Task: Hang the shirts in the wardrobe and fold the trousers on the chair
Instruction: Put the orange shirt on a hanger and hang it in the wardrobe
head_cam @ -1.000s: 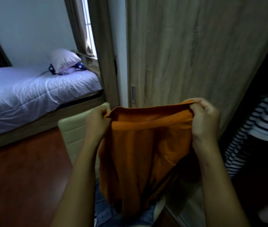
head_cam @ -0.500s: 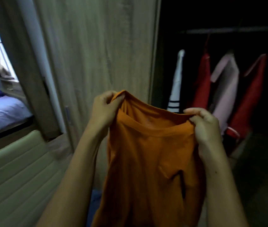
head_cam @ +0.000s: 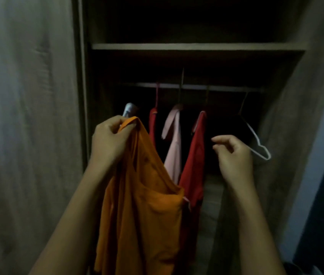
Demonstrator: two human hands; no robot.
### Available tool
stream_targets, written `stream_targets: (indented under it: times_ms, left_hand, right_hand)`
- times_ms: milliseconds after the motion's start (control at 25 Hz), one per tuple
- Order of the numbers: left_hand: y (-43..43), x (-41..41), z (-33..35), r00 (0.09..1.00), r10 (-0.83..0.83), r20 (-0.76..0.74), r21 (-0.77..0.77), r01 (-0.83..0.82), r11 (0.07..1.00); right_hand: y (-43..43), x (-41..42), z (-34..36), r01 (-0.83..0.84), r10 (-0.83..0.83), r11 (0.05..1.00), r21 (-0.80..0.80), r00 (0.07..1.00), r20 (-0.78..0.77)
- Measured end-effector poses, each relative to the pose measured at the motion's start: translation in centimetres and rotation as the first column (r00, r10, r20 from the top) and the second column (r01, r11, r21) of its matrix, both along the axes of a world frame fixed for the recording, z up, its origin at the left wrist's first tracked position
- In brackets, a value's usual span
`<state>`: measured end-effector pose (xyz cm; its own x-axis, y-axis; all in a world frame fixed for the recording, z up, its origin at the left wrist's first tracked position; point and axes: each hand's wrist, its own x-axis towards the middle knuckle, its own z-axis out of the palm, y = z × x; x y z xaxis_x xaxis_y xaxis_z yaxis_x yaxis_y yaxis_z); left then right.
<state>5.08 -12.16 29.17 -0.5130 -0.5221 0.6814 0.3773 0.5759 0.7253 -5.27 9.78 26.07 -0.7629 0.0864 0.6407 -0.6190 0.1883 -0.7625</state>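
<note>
My left hand point(head_cam: 110, 138) grips the orange shirt point(head_cam: 143, 211) by its collar and holds it up in front of the open wardrobe point(head_cam: 196, 46). The shirt hangs down from that one hand. My right hand point(head_cam: 233, 155) is off the shirt, raised to the right with its fingers curled. It is just in front of an empty white hanger point(head_cam: 261, 150) that hangs from the rail point(head_cam: 226, 87). The hanger's lower wire runs behind my knuckles, so a grip on it cannot be made out. The chair and trousers are out of view.
On the rail hang a red shirt point(head_cam: 153, 124), a pink shirt point(head_cam: 174, 153), another red shirt point(head_cam: 194, 167) and a striped white garment point(head_cam: 130, 109) behind my left hand. The wardrobe door point(head_cam: 28, 126) stands at the left and a side panel point(head_cam: 288, 135) at the right.
My view has swung right and up, from the bed and chair to the wardrobe's inside. My right hand has let go of the orange shirt and moved toward the white hanger.
</note>
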Motion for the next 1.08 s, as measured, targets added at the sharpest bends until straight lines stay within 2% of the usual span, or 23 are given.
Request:
stream_targets:
  times_ms: [120,240,440,560,800,1080]
  left_hand:
    - [1.7,-1.5,0.0,1.000,-0.003,-0.003,0.026,0.003,1.000]
    - [3.2,-2.6,0.2,0.999,-0.042,-0.006,0.059,0.042,0.997]
    - [5.2,-4.2,0.6,0.998,-0.055,0.000,0.029,0.055,0.998]
    - [5.3,-5.0,0.4,0.998,-0.058,0.016,0.010,0.058,0.998]
    - [5.1,-5.7,0.0,0.997,-0.049,0.059,-0.013,0.050,0.999]
    - [4.4,-5.7,-0.2,0.996,-0.045,0.081,-0.023,0.047,0.999]
  right_hand:
    - [3.3,-4.6,1.8,0.367,-0.358,0.928,0.059,0.925,-0.129]
    - [6.1,-8.2,2.8,0.546,-0.530,0.810,0.214,0.838,-0.132]
    - [6.9,-13.8,3.5,0.600,-0.605,0.650,0.466,0.780,-0.161]
    - [6.6,-16.1,3.5,0.570,-0.627,0.606,0.555,0.772,-0.107]
    - [5.8,-18.3,2.5,0.492,-0.624,0.638,0.592,0.781,0.022]
    - [5.2,-17.9,3.5,0.456,-0.542,0.781,0.426,0.834,0.100]
